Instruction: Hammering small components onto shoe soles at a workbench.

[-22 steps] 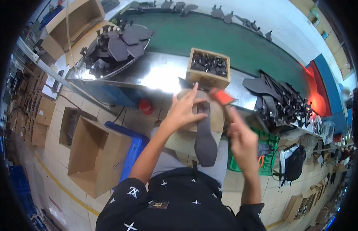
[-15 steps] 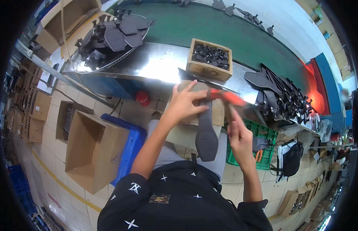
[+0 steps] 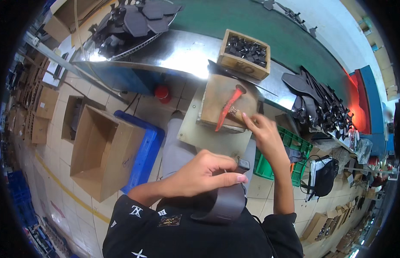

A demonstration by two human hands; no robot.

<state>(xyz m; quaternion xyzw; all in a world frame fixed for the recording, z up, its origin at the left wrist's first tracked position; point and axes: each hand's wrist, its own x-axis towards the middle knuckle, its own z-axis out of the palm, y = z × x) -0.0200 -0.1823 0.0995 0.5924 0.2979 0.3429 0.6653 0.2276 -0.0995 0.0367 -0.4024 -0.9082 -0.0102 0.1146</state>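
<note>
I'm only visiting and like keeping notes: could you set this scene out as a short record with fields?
Left hand: holds a dark curved piece before the torso
Right hand: at the handle end of the hammer; firmness of grip unclear
Hammer: red head, on the brown block
Under the block: pale board
Metal bench top: wooden box of small dark parts, wire basket to its left, dark pile to its right
Lower left: open cardboard box, blue plastic container
Right of the legs: green crate
</note>
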